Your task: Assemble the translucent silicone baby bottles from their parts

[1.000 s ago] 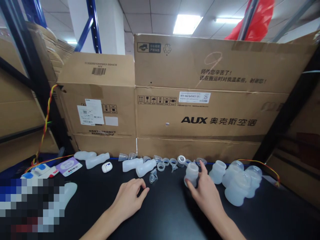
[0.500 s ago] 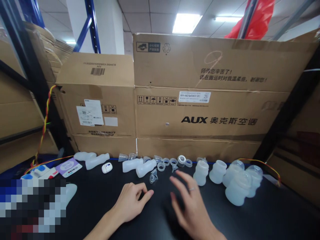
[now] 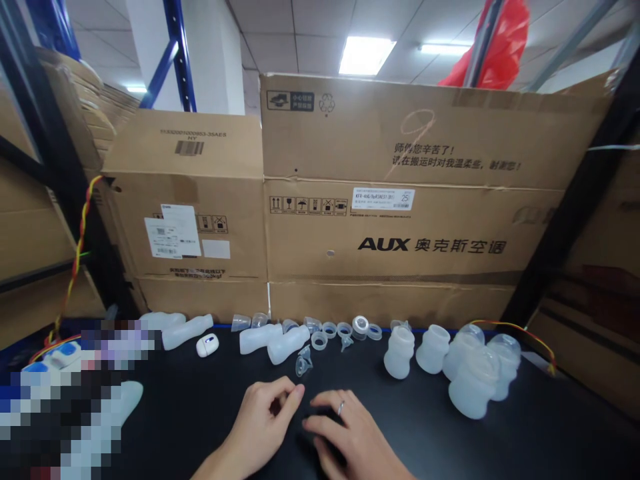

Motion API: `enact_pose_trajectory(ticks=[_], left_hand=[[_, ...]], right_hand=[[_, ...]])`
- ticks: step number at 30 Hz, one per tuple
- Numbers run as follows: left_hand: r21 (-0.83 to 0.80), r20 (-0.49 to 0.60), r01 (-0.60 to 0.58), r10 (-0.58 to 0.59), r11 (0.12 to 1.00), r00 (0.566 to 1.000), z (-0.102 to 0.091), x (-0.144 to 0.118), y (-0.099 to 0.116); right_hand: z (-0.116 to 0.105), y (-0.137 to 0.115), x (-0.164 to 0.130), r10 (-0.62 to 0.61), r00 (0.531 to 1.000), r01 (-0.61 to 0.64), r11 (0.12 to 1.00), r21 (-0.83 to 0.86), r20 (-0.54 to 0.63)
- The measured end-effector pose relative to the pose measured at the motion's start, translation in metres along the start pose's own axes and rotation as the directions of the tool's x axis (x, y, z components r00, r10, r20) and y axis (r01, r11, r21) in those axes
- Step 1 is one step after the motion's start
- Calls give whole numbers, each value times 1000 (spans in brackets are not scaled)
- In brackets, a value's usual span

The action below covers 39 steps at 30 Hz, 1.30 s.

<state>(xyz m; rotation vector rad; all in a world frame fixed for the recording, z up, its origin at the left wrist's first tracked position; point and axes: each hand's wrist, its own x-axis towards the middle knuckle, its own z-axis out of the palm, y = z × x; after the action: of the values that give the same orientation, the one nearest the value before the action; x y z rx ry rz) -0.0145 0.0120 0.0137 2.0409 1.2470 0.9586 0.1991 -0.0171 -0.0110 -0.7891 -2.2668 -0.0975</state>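
Note:
My left hand [image 3: 263, 421] rests on the black table [image 3: 210, 400] with its fingers loosely curled and nothing visible in it. My right hand [image 3: 345, 433], with a ring on one finger, lies flat beside it, fingertips close to the left hand, holding nothing. A small clear funnel-shaped part [image 3: 302, 364] lies just beyond the hands. An upright translucent bottle [image 3: 399, 352] stands to the right, apart from both hands.
More translucent bottles [image 3: 475, 373] cluster at the right. Two bottles [image 3: 273, 340] lie on their sides, with rings and small caps [image 3: 345, 329] along the back edge. A white oval device [image 3: 207, 345] sits left. Large cardboard boxes [image 3: 400, 220] wall the table's far side.
My right hand let go of the upright bottle, leaving it standing at the right, and drew back left to lie beside my left hand. The left hand barely moved.

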Motion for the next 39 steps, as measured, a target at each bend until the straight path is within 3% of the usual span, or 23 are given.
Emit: enact_pose_trajectory(ticks=[3, 6, 15, 18, 23, 26, 30, 39], left_hand=[[-223, -30, 69, -77, 972, 997, 9, 0, 1], [-331, 9, 126, -130, 935, 991, 17, -2, 4], [-196, -40, 45, -54, 980, 998, 8, -3, 13], [-167, -54, 29, -39, 985, 998, 6, -2, 11], [-113, -27, -16, 13, 994, 1000, 4, -2, 10], [-62, 3, -34, 34, 998, 999, 3, -3, 9], [41, 31, -74, 73, 996, 997, 3, -4, 8], [154, 115, -160, 143, 975, 983, -1, -5, 15]], right_hand=[[14, 2, 1, -171, 985, 171, 977, -128, 8], [19, -2, 3, -198, 978, 207, 961, -184, 66], [4, -12, 10, -169, 974, 192, 969, -155, 153], [1, -16, 11, -92, 971, 124, 983, -134, 222], [-15, -16, 11, 178, 943, -167, 984, -64, 281], [-25, -12, 8, 277, 918, -295, 955, 23, 284], [-32, -11, 6, 297, 907, -347, 929, 131, 297], [-36, -12, 5, 273, 903, -347, 918, 190, 331]])
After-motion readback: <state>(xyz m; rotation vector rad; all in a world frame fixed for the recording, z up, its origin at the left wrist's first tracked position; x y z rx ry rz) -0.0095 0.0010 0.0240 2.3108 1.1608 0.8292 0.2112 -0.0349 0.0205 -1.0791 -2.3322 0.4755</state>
